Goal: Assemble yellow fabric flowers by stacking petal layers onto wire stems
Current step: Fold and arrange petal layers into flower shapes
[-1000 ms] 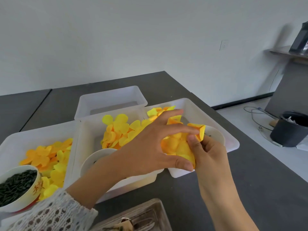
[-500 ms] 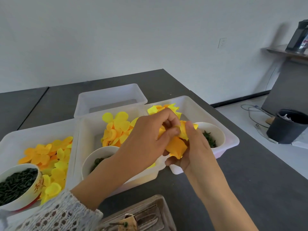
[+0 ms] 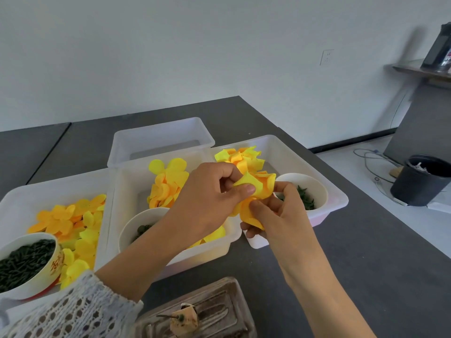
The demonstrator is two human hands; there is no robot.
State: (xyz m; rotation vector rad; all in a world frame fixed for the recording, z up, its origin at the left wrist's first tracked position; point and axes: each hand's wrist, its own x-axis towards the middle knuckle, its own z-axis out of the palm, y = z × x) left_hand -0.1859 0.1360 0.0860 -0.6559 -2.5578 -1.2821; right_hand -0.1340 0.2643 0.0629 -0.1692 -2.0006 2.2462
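Note:
A yellow fabric flower of stacked petal layers is held between both hands above the seam of two white trays. My left hand pinches an upper petal with thumb and fingers. My right hand grips the flower's lower layers from below; any wire stem is hidden inside that hand. Loose yellow and orange petal layers lie in the left tray, the middle tray and the right tray.
A bowl of dark green pieces stands at the left, a white bowl in the middle tray and another in the right tray. An empty white tray sits behind. A brown stand is near me; a black bin is on the floor.
The left hand's open fingers have curled in and now pinch a petal. The right hand has shifted its grip lower on the flower. Both hands stay over the trays.

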